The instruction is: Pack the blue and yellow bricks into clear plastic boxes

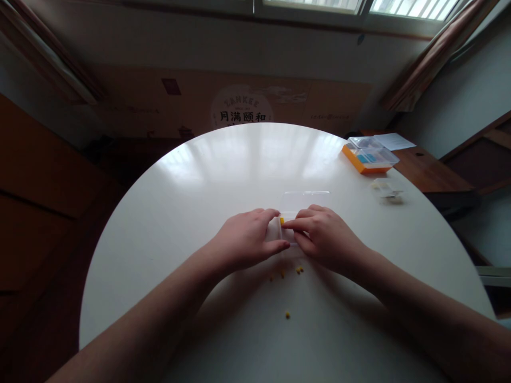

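Observation:
A small clear plastic box (pixel 288 236) with its transparent lid (pixel 305 200) folded back lies on the table before me. My left hand (pixel 255 236) grips its left end, thumb on the near side and index finger at the far side. Inside, by the left wall, is a small yellow piece (pixel 282 221). The index fingertip of my right hand (pixel 317 231) presses against this piece, with the other fingers curled over the box. Several more yellow pieces lie loose on the near side, among them one piece (pixel 287 315) closer to me and a pair (pixel 299 270) below the right hand.
The round white table (pixel 159 213) fills the middle. On its right edge stand an orange-sided case with a clear lid (pixel 371 154) and a small clear container (pixel 387 190). Behind them is a wooden surface (pixel 431 173) with a paper sheet (pixel 394 141).

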### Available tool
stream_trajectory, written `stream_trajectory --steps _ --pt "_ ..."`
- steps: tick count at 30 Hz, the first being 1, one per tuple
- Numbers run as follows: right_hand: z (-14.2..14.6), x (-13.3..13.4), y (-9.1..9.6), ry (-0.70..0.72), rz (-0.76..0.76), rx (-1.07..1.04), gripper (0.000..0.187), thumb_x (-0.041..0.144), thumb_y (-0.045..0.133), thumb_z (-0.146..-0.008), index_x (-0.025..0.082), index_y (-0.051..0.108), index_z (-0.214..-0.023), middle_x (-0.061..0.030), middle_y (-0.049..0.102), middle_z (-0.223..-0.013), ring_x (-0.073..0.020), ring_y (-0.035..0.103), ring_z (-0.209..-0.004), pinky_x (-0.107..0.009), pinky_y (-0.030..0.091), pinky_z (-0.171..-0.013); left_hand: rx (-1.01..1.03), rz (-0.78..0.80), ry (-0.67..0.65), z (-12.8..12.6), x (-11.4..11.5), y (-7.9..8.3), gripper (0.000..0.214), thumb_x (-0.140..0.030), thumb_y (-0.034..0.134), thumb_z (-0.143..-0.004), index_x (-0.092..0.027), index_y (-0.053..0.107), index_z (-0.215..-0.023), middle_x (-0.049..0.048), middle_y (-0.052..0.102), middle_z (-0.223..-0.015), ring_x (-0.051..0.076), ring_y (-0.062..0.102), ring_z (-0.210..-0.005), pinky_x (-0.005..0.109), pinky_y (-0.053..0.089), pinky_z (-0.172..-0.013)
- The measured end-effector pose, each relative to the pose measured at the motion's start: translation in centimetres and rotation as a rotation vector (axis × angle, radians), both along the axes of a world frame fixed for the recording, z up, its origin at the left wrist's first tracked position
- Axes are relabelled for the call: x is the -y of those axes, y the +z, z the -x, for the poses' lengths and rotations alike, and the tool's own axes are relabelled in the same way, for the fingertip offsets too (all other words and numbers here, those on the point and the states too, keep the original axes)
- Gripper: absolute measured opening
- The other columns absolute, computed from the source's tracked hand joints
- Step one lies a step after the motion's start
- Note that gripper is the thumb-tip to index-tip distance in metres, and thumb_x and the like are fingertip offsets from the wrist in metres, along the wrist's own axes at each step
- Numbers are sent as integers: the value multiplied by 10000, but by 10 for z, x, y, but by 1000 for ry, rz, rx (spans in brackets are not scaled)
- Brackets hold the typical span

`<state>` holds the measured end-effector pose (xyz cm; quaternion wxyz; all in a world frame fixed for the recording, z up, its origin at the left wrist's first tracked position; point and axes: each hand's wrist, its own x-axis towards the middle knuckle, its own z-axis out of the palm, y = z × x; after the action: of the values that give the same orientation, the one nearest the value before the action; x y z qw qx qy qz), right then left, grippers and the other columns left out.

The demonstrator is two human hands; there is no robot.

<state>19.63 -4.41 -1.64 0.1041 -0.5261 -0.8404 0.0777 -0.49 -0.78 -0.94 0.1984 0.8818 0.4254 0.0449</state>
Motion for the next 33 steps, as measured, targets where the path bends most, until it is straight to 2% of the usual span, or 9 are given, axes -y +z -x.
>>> stream_trajectory --steps 12,18,22,24,27,29,33 --pt "-1 2 4 -17 -15 -45 308 173 501 -853 242 724 -1055 -28 683 -941 -143 564 -870 -285 411 -840 -4 25 0 1 0 2 612 -639 514 -814 -246 520 -1283 50 633 -1223 265 612 -1026 348 470 -812" --pt "-3 4 7 -56 -71 -42 326 146 490 -837 241 725 -1042 -16 682 -943 -143 576 -867 -281 438 -804 -10 35 4 1 0 4 609 -630 521 -814 -249 517 -1289 54 625 -1239 274 608 -1038 348 469 -818" --pt "-14 8 16 -72 -161 -89 309 143 487 -843 230 724 -1021 -19 673 -918 -131 577 -847 -257 442 -771 -16 79 3 2 -1 8 636 -621 538 -808 -234 507 -1312 73 609 -1250 283 588 -1072 342 461 -839" --pt "-23 13 22 -26 -194 -126 299 142 499 -846 227 716 -1033 -23 665 -931 -114 576 -836 -235 437 -755 -11 127 -1 5 -1 11 649 -609 555 -801 -227 500 -1324 84 615 -1214 279 587 -1056 327 462 -818" --pt "-34 22 29 215 -111 -138 280 160 518 -868 247 697 -1065 -11 650 -910 -67 565 -779 -188 414 -706 8 194 9 10 -2 17 608 -581 594 -782 -237 526 -1279 66 640 -1091 246 607 -954 294 465 -732" --pt "-35 28 32 330 -30 -111 248 181 517 -886 261 700 -1033 2 641 -861 -44 549 -722 -174 387 -670 5 217 8 14 -2 22 490 -540 614 -772 -244 587 -1162 43 649 -999 211 611 -846 273 452 -653" --pt "-28 33 31 357 74 -29 212 202 509 -890 244 716 -909 7 630 -781 -39 511 -634 -187 319 -596 -59 259 -78 19 -2 32 172 -376 594 -775 -233 669 -835 9 662 -833 158 587 -680 259 404 -561"
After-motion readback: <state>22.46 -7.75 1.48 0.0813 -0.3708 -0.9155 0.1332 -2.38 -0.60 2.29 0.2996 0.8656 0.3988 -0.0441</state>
